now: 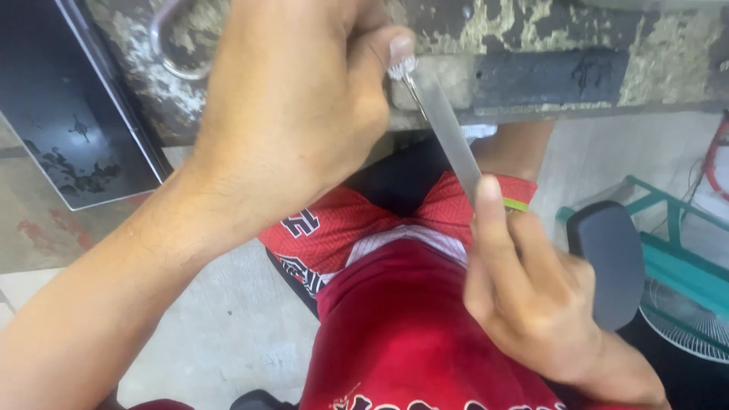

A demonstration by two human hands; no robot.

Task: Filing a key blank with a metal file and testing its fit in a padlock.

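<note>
Our left hand (288,106) pinches a small silver toothed part (396,70) at the worn bench edge (531,76); our right hand (524,288) grips a flat grey metal file (452,137) touching it

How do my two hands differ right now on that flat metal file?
The left hand sits high at the worn bench edge, pinching a small toothed part at the tip of the flat metal file; the right hand sits lower, over the lap, gripping the file's near end. The left shows its back, fingers curled; the right shows its thumb lying along the file. Both are bare.
</note>
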